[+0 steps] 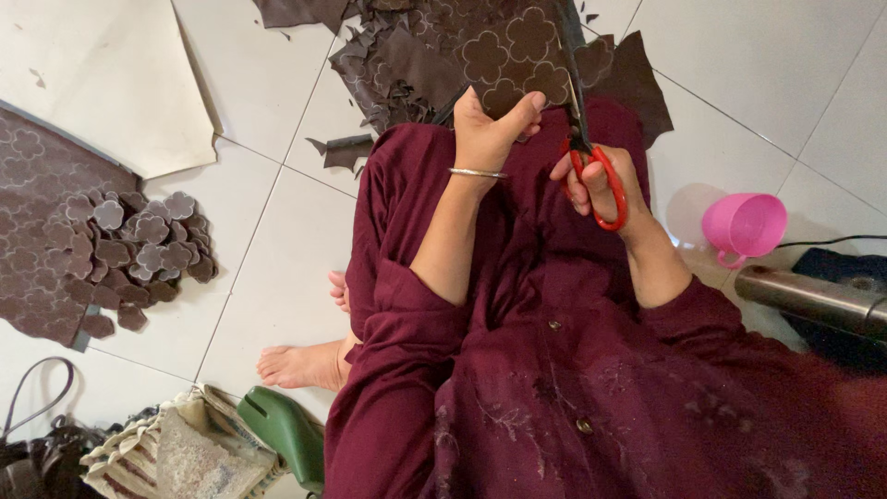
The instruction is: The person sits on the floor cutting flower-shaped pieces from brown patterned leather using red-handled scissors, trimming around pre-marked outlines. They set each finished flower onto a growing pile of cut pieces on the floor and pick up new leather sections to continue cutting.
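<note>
Right now your left hand (488,129) has its fingers clamped on the dark brown leather sheet stamped with flower outlines (504,51), held over your lap. Your right hand (599,180) grips the red-handled scissors (584,139), blades in that sheet. Cut brown flower pieces (139,245) lie piled on the white tiled floor (286,240) towards its left edge; a pink plastic cup (744,225) sits at the right.

Home workshop, tiled floor (277,305), leather cutouts (139,245)

Matt brown leather-like sheet (517,46), stamped with flower outlines, meets scissors (584,120) with dark metal blades and glossy red plastic handles. Glossy white floor tiles (767,65) all around, a shiny pink plastic cup (747,225), soft maroon cloth dress (554,370).
</note>
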Motion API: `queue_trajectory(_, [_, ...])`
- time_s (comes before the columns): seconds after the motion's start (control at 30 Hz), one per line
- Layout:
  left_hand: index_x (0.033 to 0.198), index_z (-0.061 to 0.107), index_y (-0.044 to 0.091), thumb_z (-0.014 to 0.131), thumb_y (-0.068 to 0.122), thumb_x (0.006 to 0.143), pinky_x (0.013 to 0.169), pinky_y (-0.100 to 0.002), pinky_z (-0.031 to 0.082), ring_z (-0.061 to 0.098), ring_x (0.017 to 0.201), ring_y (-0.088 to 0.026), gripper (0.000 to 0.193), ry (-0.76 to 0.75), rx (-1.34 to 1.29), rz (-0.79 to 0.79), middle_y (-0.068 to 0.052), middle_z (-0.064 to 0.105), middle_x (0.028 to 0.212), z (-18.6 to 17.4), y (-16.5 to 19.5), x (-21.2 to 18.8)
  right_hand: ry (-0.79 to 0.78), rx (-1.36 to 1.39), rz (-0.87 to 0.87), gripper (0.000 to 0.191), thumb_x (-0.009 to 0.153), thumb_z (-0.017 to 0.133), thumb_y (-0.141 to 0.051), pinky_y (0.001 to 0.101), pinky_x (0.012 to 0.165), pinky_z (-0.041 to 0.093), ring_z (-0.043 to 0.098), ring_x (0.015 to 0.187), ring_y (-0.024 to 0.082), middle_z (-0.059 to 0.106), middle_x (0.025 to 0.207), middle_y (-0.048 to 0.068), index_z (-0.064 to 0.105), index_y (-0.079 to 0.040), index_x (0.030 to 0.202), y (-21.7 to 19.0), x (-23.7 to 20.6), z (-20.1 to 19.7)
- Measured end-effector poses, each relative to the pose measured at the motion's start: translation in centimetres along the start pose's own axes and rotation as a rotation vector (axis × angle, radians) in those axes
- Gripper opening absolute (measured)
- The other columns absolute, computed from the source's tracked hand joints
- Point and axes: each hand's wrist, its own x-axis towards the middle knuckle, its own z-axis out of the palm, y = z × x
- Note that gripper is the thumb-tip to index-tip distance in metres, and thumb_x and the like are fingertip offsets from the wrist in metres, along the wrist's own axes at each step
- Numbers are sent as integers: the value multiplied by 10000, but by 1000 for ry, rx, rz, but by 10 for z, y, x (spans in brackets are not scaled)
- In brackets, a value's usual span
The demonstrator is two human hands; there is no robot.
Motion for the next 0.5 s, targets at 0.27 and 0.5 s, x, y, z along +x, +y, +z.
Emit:
queue_trajectory(0.27, [970, 655, 21, 809, 54, 885, 584, -251, 565, 668, 662, -114, 178, 5, 9, -1, -58, 710, 807, 0, 0, 0, 24, 25, 39, 881, 858, 525, -845, 231, 450, 405, 488, 479, 82, 505, 586, -8, 629, 29, 891, 4, 0, 1])
queue_trajectory(0.5, [971, 654, 21, 804, 65, 887, 582, -251, 569, 670, 657, -114, 178, 5, 29, -15, -61, 714, 807, -3, -2, 1, -121, 108, 39, 978, 912, 393, -869, 254, 509, 399, 461, 524, 91, 456, 636, -11, 660, 60, 1064, 10, -3, -5])
